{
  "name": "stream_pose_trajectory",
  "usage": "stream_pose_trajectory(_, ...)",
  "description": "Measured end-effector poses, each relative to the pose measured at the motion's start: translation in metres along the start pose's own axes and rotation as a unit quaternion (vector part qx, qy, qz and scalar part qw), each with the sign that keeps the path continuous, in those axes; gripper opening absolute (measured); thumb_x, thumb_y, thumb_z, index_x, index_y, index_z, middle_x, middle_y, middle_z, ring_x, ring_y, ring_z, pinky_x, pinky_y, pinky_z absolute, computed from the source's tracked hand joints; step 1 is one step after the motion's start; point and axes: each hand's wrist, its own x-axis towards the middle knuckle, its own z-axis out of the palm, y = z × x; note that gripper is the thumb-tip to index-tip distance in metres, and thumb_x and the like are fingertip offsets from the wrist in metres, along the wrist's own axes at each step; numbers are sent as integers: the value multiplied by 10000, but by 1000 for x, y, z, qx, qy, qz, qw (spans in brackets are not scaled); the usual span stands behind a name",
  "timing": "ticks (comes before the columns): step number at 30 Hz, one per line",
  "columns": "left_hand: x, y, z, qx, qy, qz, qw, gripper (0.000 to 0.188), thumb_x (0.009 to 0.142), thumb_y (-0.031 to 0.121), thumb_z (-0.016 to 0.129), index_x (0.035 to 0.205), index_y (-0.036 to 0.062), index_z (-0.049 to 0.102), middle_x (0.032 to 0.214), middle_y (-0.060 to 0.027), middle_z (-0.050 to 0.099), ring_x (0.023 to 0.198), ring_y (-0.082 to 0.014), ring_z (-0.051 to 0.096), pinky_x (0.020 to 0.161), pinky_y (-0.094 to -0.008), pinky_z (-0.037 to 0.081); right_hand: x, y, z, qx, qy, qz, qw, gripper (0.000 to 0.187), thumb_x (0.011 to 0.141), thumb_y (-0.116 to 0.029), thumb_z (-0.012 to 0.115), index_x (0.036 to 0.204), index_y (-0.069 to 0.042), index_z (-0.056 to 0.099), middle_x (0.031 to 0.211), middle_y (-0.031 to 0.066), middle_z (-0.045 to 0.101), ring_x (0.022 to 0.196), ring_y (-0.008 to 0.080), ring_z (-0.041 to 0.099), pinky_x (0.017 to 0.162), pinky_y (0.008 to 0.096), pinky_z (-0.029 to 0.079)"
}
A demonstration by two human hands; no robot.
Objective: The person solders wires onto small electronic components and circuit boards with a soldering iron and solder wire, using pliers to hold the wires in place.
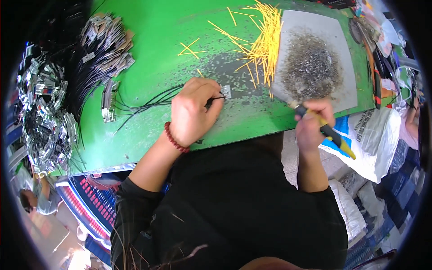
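Note:
My left hand [194, 105], wearing a dark red bead bracelet, is closed in a pinch on a black wire. The wire's end lies by a small silvery metal plate [227, 92] at my fingertips. More black wires [150, 101] run left from under this hand to a short stack of metal strips [108, 101]. My right hand [315, 120] is wrapped round a soldering iron [332, 134] with a black and yellow handle. Its metal end points up and left, close to the lower edge of a grey board [344, 74].
Dark, speckled residue [312, 65] covers the board's middle. Thin yellow sticks [265, 40] lie heaped beside it on the green table [153, 36]. Bundles of wired metal parts [47, 117] fill the left side. Pliers [377, 85] lie at the right edge, above a white sack [375, 139].

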Motion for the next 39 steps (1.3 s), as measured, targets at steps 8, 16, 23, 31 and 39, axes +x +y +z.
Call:
stream_pose_trajectory(8,-3,2,1,5,14,-12,1000,90,689,4,684,724,39,609,856,-63,660,799,-247,628,657,-334,518,-20,6,31,-12,-142,60,988,194,850,-140,632,929,-8,514,743,54,558,626,88,526,575,227,431)
stream_pose_trajectory(16,-3,3,-2,8,-16,-35,999,101,680,-12,695,737,10,615,889,-98,665,820,-263,628,715,-344,515,-19,6,35,-46,-179,50,981,202,845,-141,640,934,-7,518,736,51,560,627,84,525,580,231,432)
stream_pose_trajectory(23,-2,2,-4,1,-23,-38,999,93,686,-10,694,744,8,624,898,-99,665,831,-263,627,729,-346,514,-19,6,35,-51,-173,70,981,190,835,-120,645,934,-9,526,759,48,579,652,82,545,605,229,445)
stream_pose_trajectory(31,-2,3,-5,-2,-28,-39,999,88,694,-10,688,741,7,615,913,-102,663,837,-267,626,731,-352,515,-20,10,35,-41,-157,64,985,186,831,-118,644,926,-5,530,746,53,578,628,86,545,585,228,448)
stream_pose_trajectory(39,-1,2,-3,8,-2,-14,1000,91,684,1,674,728,28,599,871,-63,647,811,-260,614,647,-355,514,-18,9,40,-12,-126,71,989,175,820,-108,653,905,5,550,714,22,565,597,54,507,547,212,408)
